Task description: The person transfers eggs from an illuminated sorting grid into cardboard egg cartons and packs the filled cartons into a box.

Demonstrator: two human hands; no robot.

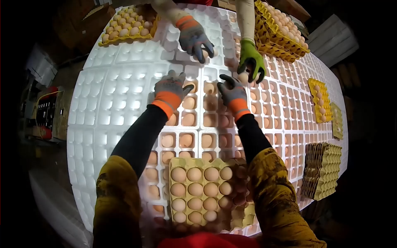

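Observation:
My left hand (169,91), in a grey glove with an orange cuff, is over the white foam egg tray (111,97). Its fingers point forward and its thumb is spread beside an egg (189,103) row in the cells. My right hand (233,93), gloved alike, hovers over neighbouring cells with its fingers apart, just right of another egg (209,88). No egg shows in either hand, though the palms are hidden. Close to my body, a pulp egg flat (174,162) full of eggs rests on the foam trays, partly shaded by my right arm.
Across the table, a person's orange-and-grey gloved hand (194,39) and green gloved hand (251,60) handle eggs. Yellow flats of eggs (128,25) stand far left, with a taller stack (281,35) far right. Stacked pulp flats (322,170) and a yellow flat (320,100) are at right.

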